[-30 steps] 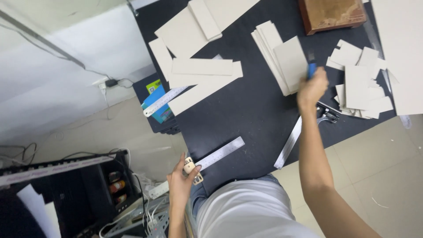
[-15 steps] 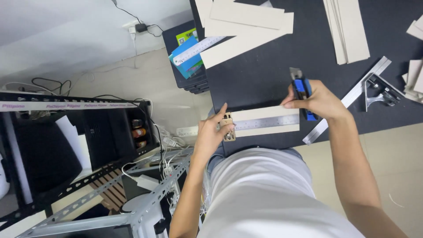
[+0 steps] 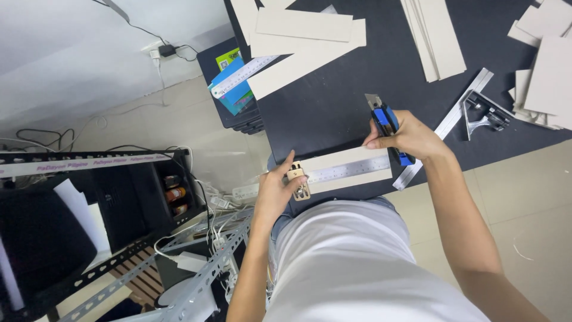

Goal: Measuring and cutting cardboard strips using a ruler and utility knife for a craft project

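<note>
We cut card on the dark mat [image 3: 333, 113].
Our left hand [image 3: 275, 192] presses the metal ruler [image 3: 345, 170] onto a card strip [image 3: 333, 160] (flat); our right hand [image 3: 411, 136] grips the blue knife [image 3: 386, 123].

Two hands in play, left [image 3: 275, 192] and right [image 3: 408, 136]. One blue knife [image 3: 386, 125] in the right. Three rulers: one [image 3: 345, 170] between the hands, one [image 3: 247, 74] far above the left, one square [image 3: 462, 119] just right of the right hand. One card strip [image 3: 351, 179] under the near ruler. One gauge [image 3: 298, 180] at the left fingertips.
</note>
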